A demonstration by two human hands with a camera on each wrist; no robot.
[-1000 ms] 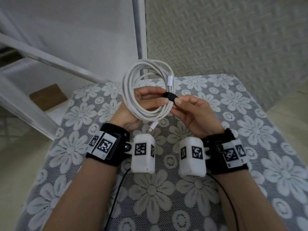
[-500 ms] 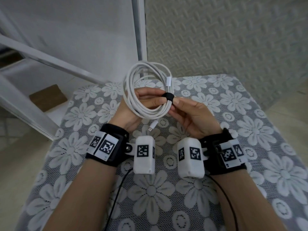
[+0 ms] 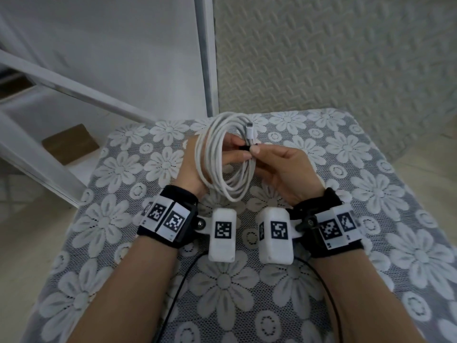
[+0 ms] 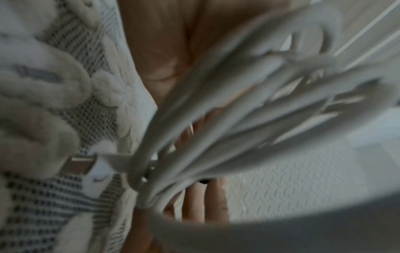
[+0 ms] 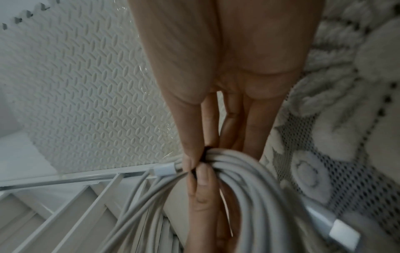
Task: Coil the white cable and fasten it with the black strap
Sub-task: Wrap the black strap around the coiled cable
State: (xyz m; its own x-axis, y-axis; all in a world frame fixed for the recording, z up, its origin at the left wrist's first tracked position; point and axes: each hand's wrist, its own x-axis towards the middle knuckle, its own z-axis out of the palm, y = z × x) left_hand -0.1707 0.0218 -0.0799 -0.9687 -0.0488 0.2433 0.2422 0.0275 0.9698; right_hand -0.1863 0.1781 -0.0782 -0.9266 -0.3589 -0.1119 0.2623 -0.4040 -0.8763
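Note:
The white cable [image 3: 223, 179] is wound into a coil of several loops and held above the flowered table. The black strap [image 3: 243, 147] wraps the bundle on its far right side, just under a white plug [image 3: 249, 132]. My left hand [image 3: 237, 154] reaches through the coil and grips the bundle at the strap. My right hand [image 3: 254, 152] pinches the strap from the right. In the right wrist view the strap [image 5: 205, 150] shows as a dark sliver between both thumbs, with the coil [image 5: 242, 172] fanning out below. The left wrist view shows blurred cable [image 4: 216, 119] strands.
A lace cloth with white flowers covers the table [image 3: 376, 194]. A white metal frame [image 3: 74, 87] and post [image 3: 205, 58] stand behind and left, with a textured wall panel [image 3: 321, 58] behind. A cardboard piece [image 3: 70, 144] lies left of the table. Black leads run from my wrists.
The coil, which stood up above my hands, has swung down and now hangs toward my wrists. Both hands keep their hold at the strap.

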